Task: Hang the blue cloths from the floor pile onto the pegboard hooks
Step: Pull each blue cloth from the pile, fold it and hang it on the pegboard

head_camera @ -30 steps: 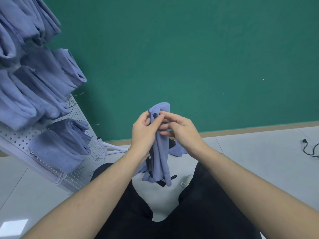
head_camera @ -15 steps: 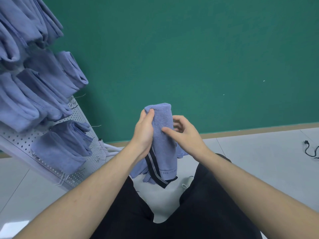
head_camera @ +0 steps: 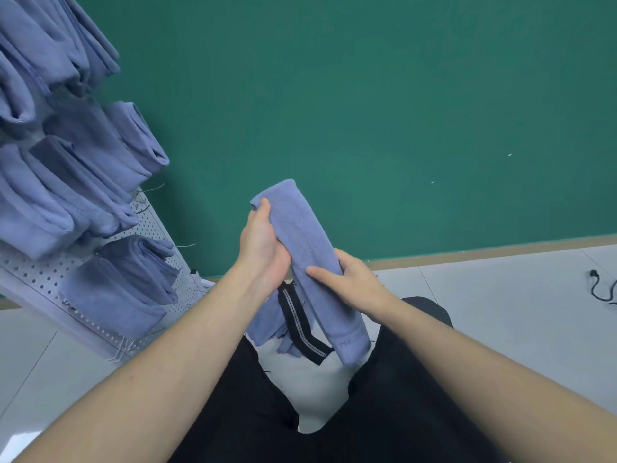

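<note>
Since the earlier frame, the folded blue cloth (head_camera: 310, 248) has been tilted, its top end now leaning toward 11 o'clock and its lower end hanging toward 5 o'clock. It is held at the centre of the view, above the lap and clear of the floor. The left hand (head_camera: 263, 248) is wrapped round the upper part of the cloth, fingers curled behind it and thumb at the top edge. The right hand (head_camera: 354, 279) is closed on the middle of the cloth, its thumb laid across the front face and its fingers curled behind. A black striped band (head_camera: 300, 324) is seen hanging just beside the cloth at 6 o'clock.

At 9 o'clock, the pegboard (head_camera: 43, 272) is already loaded with many hung cloths (head_camera: 100, 202). Bare wire hooks (head_camera: 187, 245) are seen at its right edge. A few loose cloths (head_camera: 263, 324) are left on the floor (head_camera: 500, 312) below the hands. The task is judged well advanced; the held cloth is not yet hung.

A black cable (head_camera: 601, 290) lies at 3 o'clock.
</note>
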A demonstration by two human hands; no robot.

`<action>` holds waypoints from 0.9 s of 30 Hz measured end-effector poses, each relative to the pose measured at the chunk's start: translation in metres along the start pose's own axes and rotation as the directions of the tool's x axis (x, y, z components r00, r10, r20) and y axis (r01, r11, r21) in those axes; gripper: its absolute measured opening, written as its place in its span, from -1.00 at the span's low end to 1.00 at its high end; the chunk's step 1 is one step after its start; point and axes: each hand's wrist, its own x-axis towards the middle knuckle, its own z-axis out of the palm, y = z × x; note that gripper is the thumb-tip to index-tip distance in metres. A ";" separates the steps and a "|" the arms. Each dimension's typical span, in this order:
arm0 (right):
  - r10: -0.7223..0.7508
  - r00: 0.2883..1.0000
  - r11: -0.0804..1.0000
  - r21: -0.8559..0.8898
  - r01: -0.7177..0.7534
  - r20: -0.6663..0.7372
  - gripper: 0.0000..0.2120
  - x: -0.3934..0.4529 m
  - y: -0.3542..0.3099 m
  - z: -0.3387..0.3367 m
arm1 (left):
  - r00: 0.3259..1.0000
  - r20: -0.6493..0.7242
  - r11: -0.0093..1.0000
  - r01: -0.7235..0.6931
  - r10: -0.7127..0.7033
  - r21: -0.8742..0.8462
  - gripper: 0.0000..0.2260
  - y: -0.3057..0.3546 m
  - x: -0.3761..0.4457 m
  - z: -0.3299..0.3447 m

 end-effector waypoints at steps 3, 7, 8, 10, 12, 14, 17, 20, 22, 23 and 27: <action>-0.012 1.000 0.999 0.051 0.014 -0.028 -0.81 0.006 0.001 -0.004 | 0.999 -0.034 1.000 0.012 -0.013 -0.018 -0.64 0.002 0.008 -0.010; -0.003 1.000 0.965 0.264 0.000 0.012 -0.79 0.016 0.002 -0.011 | 0.996 -0.055 0.994 0.059 -0.064 -0.088 -0.68 0.003 0.007 -0.026; -0.013 1.000 0.967 0.255 0.008 0.019 -0.81 0.018 0.002 -0.012 | 0.994 -0.061 0.992 0.079 -0.085 -0.098 -0.69 0.003 0.007 -0.031; -0.046 0.998 0.976 0.217 0.037 0.038 -0.81 0.022 0.002 -0.014 | 0.990 -0.061 0.988 0.121 -0.127 -0.098 -0.72 0.004 0.006 -0.041; -0.097 0.993 0.984 0.157 0.084 0.074 -0.80 0.025 -0.002 -0.018 | 0.987 -0.062 0.987 0.145 -0.149 -0.065 -0.76 0.005 0.010 -0.054; -0.135 0.984 0.988 0.090 0.125 0.120 -0.80 0.028 -0.007 -0.023 | 0.989 -0.085 0.991 0.124 -0.119 0.056 -0.86 0.006 0.016 -0.067; -0.138 0.964 0.985 0.131 0.110 0.228 -0.81 0.033 -0.015 -0.030 | 0.982 -0.129 0.862 -0.058 0.141 0.504 -0.96 0.006 0.025 -0.082; -0.141 0.940 0.986 0.131 0.105 0.309 -0.80 0.043 -0.021 -0.033 | 0.952 0.173 0.688 -0.301 0.251 0.661 -0.82 0.011 0.024 -0.077; -0.155 0.926 0.988 0.077 0.137 0.345 -0.76 0.051 -0.026 -0.032 | 0.909 0.413 0.639 -0.347 0.051 0.686 -0.62 0.016 0.024 -0.068; -0.165 0.919 0.986 0.052 0.157 0.358 -0.74 0.053 -0.029 -0.031 | 0.877 0.476 0.590 -0.350 -0.067 0.728 -0.50 0.017 0.024 -0.062; -0.197 0.885 0.973 -0.026 0.229 0.422 -0.70 0.066 -0.039 -0.031 | 0.817 0.512 0.460 -0.359 -0.266 0.812 -0.25 0.017 0.031 -0.047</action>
